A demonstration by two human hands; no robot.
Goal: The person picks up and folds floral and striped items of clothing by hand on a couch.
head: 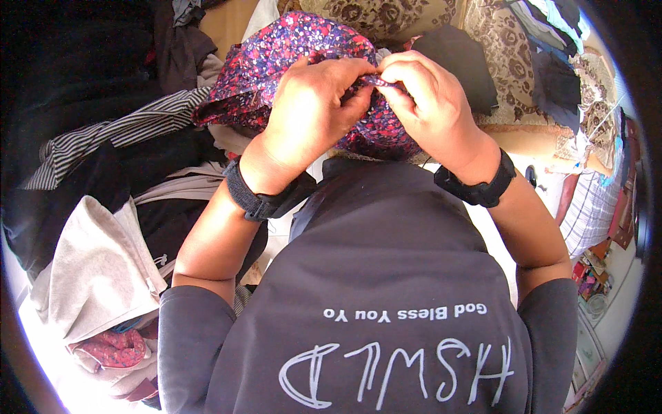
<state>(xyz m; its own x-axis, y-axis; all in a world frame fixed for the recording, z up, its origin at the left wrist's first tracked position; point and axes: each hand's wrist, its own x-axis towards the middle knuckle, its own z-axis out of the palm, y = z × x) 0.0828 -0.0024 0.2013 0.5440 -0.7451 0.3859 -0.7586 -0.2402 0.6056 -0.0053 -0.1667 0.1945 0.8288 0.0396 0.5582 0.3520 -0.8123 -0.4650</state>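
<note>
A floral garment [305,39] in navy, red and pink is bunched up before me. My left hand [318,103] pinches a narrow edge of it between thumb and fingers. Close beside it, my right hand [426,98] grips the same edge, the fingertips of both hands almost touching. A short strip of the edge shows between them. Part of the garment lies hidden behind my hands, and some hangs below them. Each wrist wears a black strap.
Left are a black-and-white striped cloth [145,121], dark clothes and a light grey cloth [95,269]. A brown patterned fabric cover [504,62] lies beyond, with dark cloth [457,67] on it. Checked fabric [592,207] is at the right.
</note>
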